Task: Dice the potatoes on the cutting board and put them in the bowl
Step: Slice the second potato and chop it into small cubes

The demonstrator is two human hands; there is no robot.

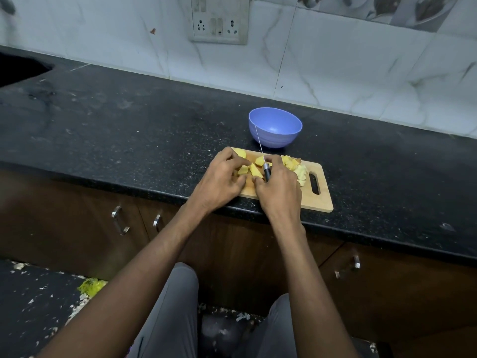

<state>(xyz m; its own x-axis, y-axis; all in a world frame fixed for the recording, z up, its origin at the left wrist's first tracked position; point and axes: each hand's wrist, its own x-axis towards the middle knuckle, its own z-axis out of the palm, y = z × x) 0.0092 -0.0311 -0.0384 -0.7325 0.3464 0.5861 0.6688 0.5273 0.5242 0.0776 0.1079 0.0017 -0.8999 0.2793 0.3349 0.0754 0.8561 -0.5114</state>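
**Mid-dice, bowl waiting empty**

While the potatoes [254, 167] are sitting in chunky pieces on the cutting board [316, 200], we're working through them with both hands crowded over the middle. Our right hand [277, 186] is gripping the knife [265, 171], fingers wrapped round the dark handle, with the thin blade pointing away toward the bowl [275, 127]. Our left hand [222, 177] is curling its fingers onto the pieces beside the blade, probably pinning them so they aren't sliding around under the cut.

A paler pile is sitting at the handle end of the board, likely shoved aside to keep the cutting spot free. The blue bowl is parked on the black table [129, 130] just beyond the board's far edge, and we're seeing nothing in it, so we're guessing it's there for a quick scoop once the dicing's done.
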